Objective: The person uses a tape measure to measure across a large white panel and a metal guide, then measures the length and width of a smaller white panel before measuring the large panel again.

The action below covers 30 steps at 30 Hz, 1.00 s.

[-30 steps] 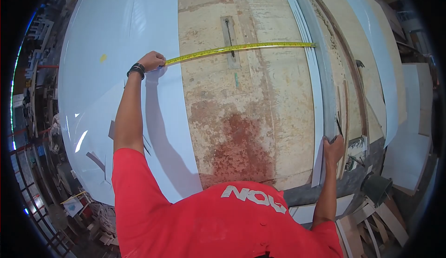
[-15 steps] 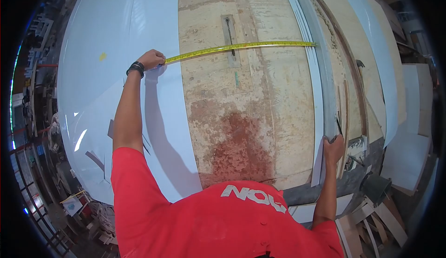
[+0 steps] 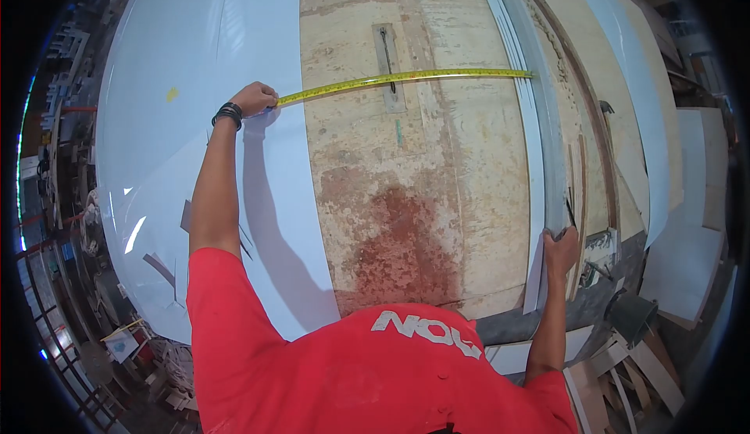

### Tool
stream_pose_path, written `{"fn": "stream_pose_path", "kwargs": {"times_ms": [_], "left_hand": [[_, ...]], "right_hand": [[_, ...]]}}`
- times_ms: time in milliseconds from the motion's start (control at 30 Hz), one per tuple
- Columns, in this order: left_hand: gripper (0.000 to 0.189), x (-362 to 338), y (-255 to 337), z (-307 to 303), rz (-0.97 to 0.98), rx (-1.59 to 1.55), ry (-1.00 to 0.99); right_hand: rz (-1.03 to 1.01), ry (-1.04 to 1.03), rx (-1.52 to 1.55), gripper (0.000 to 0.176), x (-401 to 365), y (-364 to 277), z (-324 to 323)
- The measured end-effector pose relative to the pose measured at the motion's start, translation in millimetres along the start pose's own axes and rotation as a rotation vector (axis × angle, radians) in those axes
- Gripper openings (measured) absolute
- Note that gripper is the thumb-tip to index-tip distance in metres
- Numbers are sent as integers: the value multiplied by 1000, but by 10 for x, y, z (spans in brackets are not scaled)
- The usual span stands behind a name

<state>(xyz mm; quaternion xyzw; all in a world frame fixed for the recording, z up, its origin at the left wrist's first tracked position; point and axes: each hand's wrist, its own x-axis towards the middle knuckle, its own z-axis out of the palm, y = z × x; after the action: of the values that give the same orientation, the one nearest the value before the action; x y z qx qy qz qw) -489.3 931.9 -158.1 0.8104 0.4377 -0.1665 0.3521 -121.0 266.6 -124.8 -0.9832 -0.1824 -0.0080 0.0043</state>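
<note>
A yellow tape measure (image 3: 406, 78) is stretched across the worn wooden tabletop (image 3: 484, 145). My left hand (image 3: 254, 100) pinches it at its left end, over the white sheet (image 3: 172, 59). The tape's far end meets a long grey straight bar (image 3: 549, 121), which lies lengthwise beside narrow white strips (image 3: 534, 192). At the near end of that bar, my right hand (image 3: 561, 248) is closed around it. A thin dark object (image 3: 571, 212) sticks up just above the right fingers.
Thin wooden strips (image 3: 583, 200) and a long brown rail (image 3: 598, 137) run right of the bar. Dark offcuts (image 3: 160, 268) lie on the white sheet. A dark bucket (image 3: 631, 315) and scrap boards (image 3: 625, 379) are on the floor at lower right.
</note>
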Motion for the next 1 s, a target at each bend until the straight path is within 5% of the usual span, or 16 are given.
{"fn": "stream_pose_path", "kwargs": {"times_ms": [1000], "left_hand": [[31,-14,17,-17,24,16,-19]], "right_hand": [[-17,17,-9,43,-1,51,63]]}}
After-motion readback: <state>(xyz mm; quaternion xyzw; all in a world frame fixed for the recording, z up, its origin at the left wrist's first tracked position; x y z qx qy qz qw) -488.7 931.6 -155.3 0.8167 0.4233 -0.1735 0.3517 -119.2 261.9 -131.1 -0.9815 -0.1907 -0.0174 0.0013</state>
